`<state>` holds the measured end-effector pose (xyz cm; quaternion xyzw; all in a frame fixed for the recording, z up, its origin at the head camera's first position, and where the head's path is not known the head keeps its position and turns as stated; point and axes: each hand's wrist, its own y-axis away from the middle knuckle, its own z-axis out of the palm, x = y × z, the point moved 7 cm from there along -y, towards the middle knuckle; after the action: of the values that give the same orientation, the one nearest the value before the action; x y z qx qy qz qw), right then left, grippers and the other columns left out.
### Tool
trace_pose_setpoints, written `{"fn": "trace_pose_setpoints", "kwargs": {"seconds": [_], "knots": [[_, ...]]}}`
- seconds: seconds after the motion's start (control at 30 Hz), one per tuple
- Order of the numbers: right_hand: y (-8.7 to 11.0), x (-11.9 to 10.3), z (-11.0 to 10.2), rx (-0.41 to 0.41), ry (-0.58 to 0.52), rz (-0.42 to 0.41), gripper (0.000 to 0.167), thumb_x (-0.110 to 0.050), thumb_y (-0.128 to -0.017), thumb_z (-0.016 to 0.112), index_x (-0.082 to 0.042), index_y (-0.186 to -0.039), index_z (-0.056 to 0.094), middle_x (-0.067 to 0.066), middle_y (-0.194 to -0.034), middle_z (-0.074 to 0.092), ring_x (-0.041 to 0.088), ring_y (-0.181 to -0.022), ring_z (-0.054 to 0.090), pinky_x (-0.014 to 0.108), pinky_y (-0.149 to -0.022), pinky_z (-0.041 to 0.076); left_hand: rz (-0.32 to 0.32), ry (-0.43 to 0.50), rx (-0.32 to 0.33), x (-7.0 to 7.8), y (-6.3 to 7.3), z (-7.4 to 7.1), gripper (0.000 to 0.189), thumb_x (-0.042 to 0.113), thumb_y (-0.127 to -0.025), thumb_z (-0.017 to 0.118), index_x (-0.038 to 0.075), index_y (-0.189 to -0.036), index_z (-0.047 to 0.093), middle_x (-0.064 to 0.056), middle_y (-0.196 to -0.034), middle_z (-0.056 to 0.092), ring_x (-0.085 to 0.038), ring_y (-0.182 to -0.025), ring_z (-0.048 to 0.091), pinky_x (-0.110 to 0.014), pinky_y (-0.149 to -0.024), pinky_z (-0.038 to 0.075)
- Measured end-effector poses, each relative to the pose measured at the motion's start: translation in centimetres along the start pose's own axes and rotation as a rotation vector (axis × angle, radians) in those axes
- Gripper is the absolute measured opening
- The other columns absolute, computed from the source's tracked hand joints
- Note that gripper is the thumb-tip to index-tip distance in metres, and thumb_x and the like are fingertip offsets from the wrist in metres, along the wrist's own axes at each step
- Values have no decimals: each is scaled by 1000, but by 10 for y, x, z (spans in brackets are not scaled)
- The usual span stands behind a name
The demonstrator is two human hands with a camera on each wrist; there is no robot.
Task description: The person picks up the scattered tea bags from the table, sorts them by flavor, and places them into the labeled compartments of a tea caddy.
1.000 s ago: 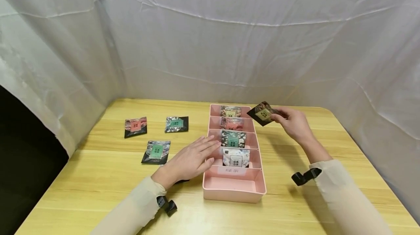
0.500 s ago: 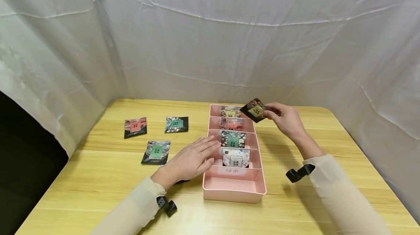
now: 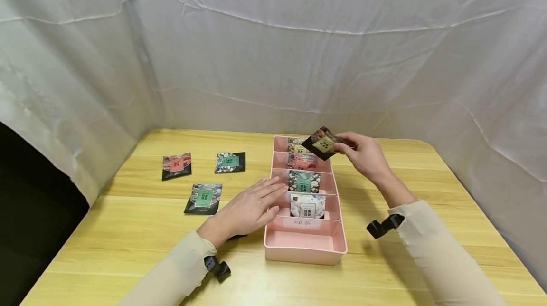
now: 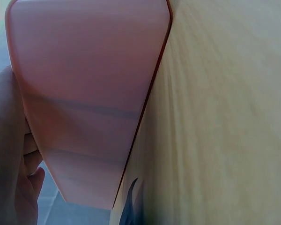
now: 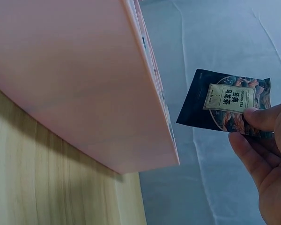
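My right hand (image 3: 365, 156) pinches an oolong tea bag sachet (image 5: 227, 101) by one edge, thumb on its printed face. In the head view the sachet tilts above the back right of a pink divided box (image 3: 305, 253), overlapping its rear compartments. My left hand (image 3: 252, 206) rests with extended fingers on the box's left rim. In the left wrist view its fingers (image 4: 33, 159) lie along that rim. Sachets stand in the box: a yellow-labelled one (image 3: 297, 145) at the back, then a red one (image 3: 302, 160), a green one (image 3: 304, 181) and a white one (image 3: 307, 206).
Left of the box on the wooden table (image 3: 128, 249) lie a red-labelled sachet (image 3: 176, 166), a green-labelled floral one (image 3: 230, 162) and a dark green-labelled one (image 3: 203, 198). Another dark sachet is mostly hidden under the left forearm. White curtain (image 3: 273, 59) hangs behind and at both sides.
My right hand has moved left with the oolong sachet, from beside the box to over its back compartments. My left hand stays on the rim.
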<state>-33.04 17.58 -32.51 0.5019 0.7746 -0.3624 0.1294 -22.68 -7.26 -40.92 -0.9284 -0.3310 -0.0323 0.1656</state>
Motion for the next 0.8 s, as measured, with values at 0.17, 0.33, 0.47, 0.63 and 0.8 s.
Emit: {"fn": "trace_pose_setpoints", "kwargs": {"seconds": [0.17,0.33,0.47,0.63,0.8], "knots": [[1,-7,5,-16,-17,-19,22,-20,-93,68,-7,-112,71,11,-95,73,20,-75,66,30,-55,50,6,-3,3,0,0,0,53,29,-103,44,5,-149,40,-10,-154,37,-22,-147,21,-37,-120,14],[1,-16,11,-51,-27,-34,24,-20,-92,70,-9,-113,72,11,-96,73,19,-75,66,32,-57,51,-2,3,-5,0,0,0,53,29,-103,44,6,-150,39,-10,-155,36,-21,-147,20,-37,-121,13],[1,-21,15,-72,-31,-56,24,-19,-91,71,-9,-113,72,11,-96,73,19,-77,68,34,-62,55,-2,5,-6,0,-1,0,53,29,-103,44,6,-150,39,-10,-155,36,-21,-147,20,-37,-121,13],[2,-27,19,-92,-45,-74,25,-18,-91,71,-8,-114,72,11,-96,73,19,-78,70,36,-65,56,4,-1,-1,0,0,-1,53,30,-103,42,5,-150,39,-10,-155,37,-21,-147,21,-37,-121,14],[2,-31,21,-102,-33,-77,25,-18,-92,70,-8,-114,72,11,-95,73,18,-76,69,36,-63,55,7,-6,3,0,0,-1,53,31,-103,42,5,-150,39,-10,-154,37,-22,-147,21,-37,-120,14]]}}
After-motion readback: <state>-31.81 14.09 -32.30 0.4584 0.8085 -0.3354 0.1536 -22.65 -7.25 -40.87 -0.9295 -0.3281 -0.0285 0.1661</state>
